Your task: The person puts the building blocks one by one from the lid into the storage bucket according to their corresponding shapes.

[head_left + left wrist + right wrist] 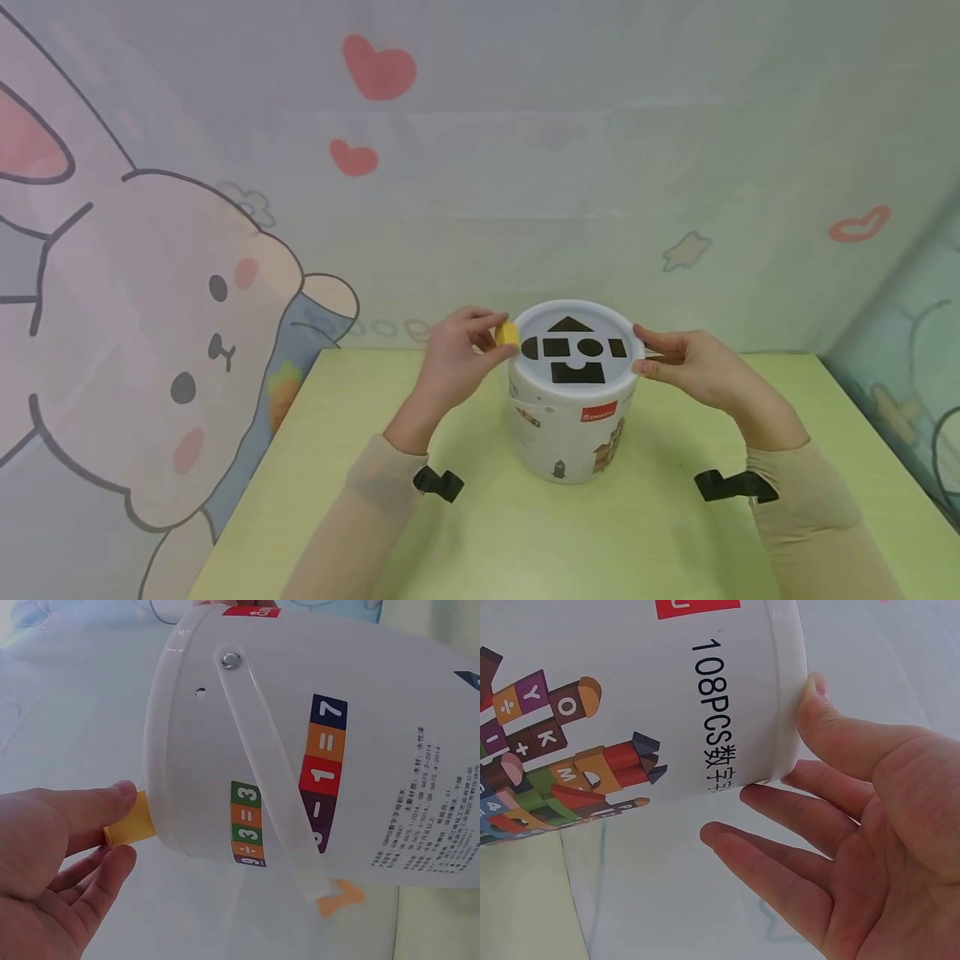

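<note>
A white printed bucket (562, 442) stands upright, its white lid (538, 368) on top with several black shape-like openings, including a triangle, a circle and rectangles. My left hand (459, 357) pinches a small yellow block (507, 333) between thumb and fingers at the left edge of the lid. In the left wrist view the yellow block (132, 823) overlaps the lid's edge, and its far end is hidden. On the opposite side, my right hand (697, 367) touches the rim with thumb and fingertips, its fingers (780, 877) loosely extended in the right wrist view.
The bucket rests on a light yellow-green table (300, 467). A white carrying handle (274, 772) hangs down the bucket's side. Behind the table is a cloth backdrop (510, 183) with hearts and a rabbit. A dark cable (937, 454) shows at the far right.
</note>
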`<state>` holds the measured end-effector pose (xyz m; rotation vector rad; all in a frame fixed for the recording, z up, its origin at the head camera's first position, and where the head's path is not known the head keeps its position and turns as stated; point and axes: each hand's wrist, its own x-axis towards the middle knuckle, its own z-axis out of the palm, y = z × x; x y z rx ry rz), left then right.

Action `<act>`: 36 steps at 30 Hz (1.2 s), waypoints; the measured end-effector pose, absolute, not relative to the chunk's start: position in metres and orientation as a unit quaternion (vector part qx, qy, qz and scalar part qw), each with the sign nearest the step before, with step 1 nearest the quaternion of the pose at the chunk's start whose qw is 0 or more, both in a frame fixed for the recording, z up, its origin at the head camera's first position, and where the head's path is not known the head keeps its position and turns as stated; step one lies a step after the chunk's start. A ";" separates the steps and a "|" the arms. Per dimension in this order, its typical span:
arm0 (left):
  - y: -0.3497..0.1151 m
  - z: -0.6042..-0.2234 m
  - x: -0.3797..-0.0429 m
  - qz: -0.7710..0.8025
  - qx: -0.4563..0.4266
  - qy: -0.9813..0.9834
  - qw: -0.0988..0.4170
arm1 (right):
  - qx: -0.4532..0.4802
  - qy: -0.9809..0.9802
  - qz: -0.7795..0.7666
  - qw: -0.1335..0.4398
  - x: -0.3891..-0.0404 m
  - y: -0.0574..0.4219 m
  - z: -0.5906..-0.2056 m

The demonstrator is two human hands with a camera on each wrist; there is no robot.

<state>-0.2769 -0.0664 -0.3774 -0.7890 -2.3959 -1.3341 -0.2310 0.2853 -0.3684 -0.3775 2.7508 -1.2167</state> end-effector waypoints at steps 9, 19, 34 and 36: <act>-0.051 -0.371 -0.281 -0.420 -0.315 -0.841 0.129 | -0.126 0.906 -0.399 0.055 -0.230 0.289 -0.369; -0.036 -0.364 -0.284 -0.420 -0.308 -0.851 0.065 | -0.130 0.910 -0.390 0.052 -0.233 0.289 -0.371; -0.027 -0.357 -0.283 -0.389 -0.283 -0.877 0.018 | -0.135 0.910 -0.388 0.047 -0.230 0.291 -0.368; -0.027 -0.357 -0.283 -0.388 -0.278 -0.879 0.014 | -0.137 0.908 -0.392 0.047 -0.230 0.291 -0.369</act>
